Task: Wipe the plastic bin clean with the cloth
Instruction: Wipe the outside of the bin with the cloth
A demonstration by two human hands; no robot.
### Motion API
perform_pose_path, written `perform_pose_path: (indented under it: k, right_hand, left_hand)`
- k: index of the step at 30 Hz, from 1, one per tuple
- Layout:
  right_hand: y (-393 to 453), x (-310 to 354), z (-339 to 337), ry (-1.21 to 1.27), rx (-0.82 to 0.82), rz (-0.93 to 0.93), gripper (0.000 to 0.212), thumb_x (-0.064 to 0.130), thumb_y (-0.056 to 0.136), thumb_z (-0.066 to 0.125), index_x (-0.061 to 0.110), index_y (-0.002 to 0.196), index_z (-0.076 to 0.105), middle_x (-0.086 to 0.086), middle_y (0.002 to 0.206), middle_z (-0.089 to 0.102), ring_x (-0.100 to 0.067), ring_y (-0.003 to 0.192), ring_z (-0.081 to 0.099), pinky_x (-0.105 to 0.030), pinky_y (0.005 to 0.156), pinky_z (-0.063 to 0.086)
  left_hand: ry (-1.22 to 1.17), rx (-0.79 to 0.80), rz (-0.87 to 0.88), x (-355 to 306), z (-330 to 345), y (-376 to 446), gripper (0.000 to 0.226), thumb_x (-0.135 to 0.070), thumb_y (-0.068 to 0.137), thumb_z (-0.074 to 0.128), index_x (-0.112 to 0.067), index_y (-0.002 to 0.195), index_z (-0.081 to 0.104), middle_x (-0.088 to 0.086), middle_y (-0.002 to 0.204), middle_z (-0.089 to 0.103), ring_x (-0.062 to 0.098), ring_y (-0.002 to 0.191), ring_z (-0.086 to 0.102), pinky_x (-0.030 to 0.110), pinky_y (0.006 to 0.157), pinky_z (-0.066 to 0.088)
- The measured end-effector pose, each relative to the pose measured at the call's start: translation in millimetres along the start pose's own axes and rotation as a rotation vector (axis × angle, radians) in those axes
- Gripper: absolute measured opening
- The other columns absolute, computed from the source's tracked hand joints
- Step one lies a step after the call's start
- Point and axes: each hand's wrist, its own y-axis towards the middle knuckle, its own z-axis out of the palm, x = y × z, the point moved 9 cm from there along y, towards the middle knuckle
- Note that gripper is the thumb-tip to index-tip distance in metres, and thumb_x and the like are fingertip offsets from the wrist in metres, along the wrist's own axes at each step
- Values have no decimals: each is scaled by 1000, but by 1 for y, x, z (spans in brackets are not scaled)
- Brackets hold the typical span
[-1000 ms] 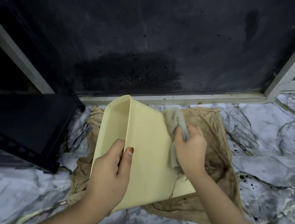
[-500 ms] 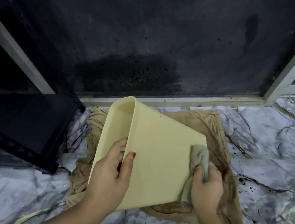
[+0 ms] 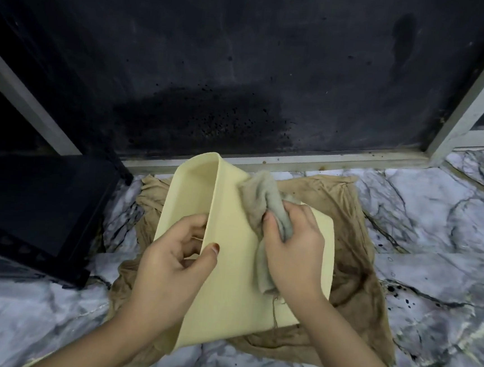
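A pale yellow plastic bin [image 3: 232,285] is tilted on its side in the middle of the view, its broad outer wall facing me and its opening turned left. My left hand [image 3: 172,262] grips the bin's near rim, fingers inside and thumb on the outer wall. My right hand [image 3: 293,249] is closed on a crumpled grey cloth [image 3: 263,197], which is pressed against the upper part of the outer wall near the bin's far edge. A tail of the cloth hangs down below my right hand.
A stained brown rag [image 3: 353,269] lies spread on the marble floor [image 3: 441,230] under the bin. A black box [image 3: 33,209] stands at the left. A dark wet-stained panel [image 3: 216,64] in a pale frame [image 3: 325,158] rises behind.
My right hand has carried the cloth from the bin's lower right corner up across the outer wall to its upper part. My left hand and the bin have barely moved.
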Motion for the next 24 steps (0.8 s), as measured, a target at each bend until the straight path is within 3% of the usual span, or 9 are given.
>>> perform_pose_path:
  k: [3, 6, 9, 12, 15, 19, 22, 24]
  right_hand:
    - [-2, -24, -4, -33, -11, 81, 13, 11, 86, 56, 7, 96, 63, 2, 86, 51, -2, 71, 48, -5, 65, 33]
    - [-24, -40, -12, -78, -45, 99, 19, 14, 82, 54, 3, 95, 62, 0, 83, 49, -8, 74, 45, -9, 63, 31]
    - [-50, -47, -19, -75, -49, 102, 27, 22, 81, 51, 2, 94, 62, 1, 81, 48, 5, 73, 40, 6, 70, 30]
    - [-73, -49, -24, -40, -51, 115, 36, 32, 79, 44, 6, 95, 61, 3, 83, 49, 12, 79, 45, 8, 70, 30]
    - [-85, -40, -21, -13, -61, 104, 27, 30, 79, 46, 13, 96, 58, 5, 88, 52, 5, 80, 46, 6, 71, 32]
    - [-74, 11, -6, 86, 8, -59, 17, 23, 81, 49, 21, 97, 56, 10, 91, 51, 5, 87, 50, -1, 78, 36]
    - [-42, 42, 5, 136, 58, -77, 16, 22, 82, 49, 22, 96, 57, 13, 86, 48, 11, 80, 47, 1, 72, 35]
    - [-17, 43, 6, 130, 42, -43, 14, 19, 83, 51, 16, 94, 59, 12, 84, 47, 6, 75, 47, 0, 68, 34]
  left_hand:
    - [23, 57, -9, -3, 1, 9, 53, -3, 73, 63, -41, 110, 57, -7, 78, 65, 18, 73, 63, 31, 64, 50]
    - [76, 62, -15, -5, -4, 14, 50, -10, 65, 57, -44, 102, 58, -6, 70, 62, 21, 66, 57, 33, 65, 44]
    - [135, -43, 43, -14, -13, 14, 12, -12, 82, 65, -24, 81, 62, 0, 52, 47, 13, 51, 41, 24, 53, 36]
    - [287, -135, 117, -22, -17, 9, 28, -21, 89, 56, -8, 66, 49, 2, 47, 33, 10, 45, 27, 24, 43, 25]
    - [377, -166, 210, -33, -13, 1, 30, -22, 90, 55, -10, 63, 46, -1, 46, 34, 10, 43, 30, 19, 41, 24]
    - [408, -182, 287, -45, -10, -3, 34, -34, 90, 54, -15, 63, 47, -2, 49, 41, 8, 41, 34, 15, 40, 26]
    - [452, -150, 336, -45, -8, -4, 28, -41, 85, 50, -21, 65, 47, 2, 56, 48, 7, 41, 36, 17, 39, 27]
    - [489, -127, 359, -43, -8, -4, 27, -44, 83, 44, -26, 63, 42, -2, 55, 47, 7, 41, 37, 20, 39, 27]
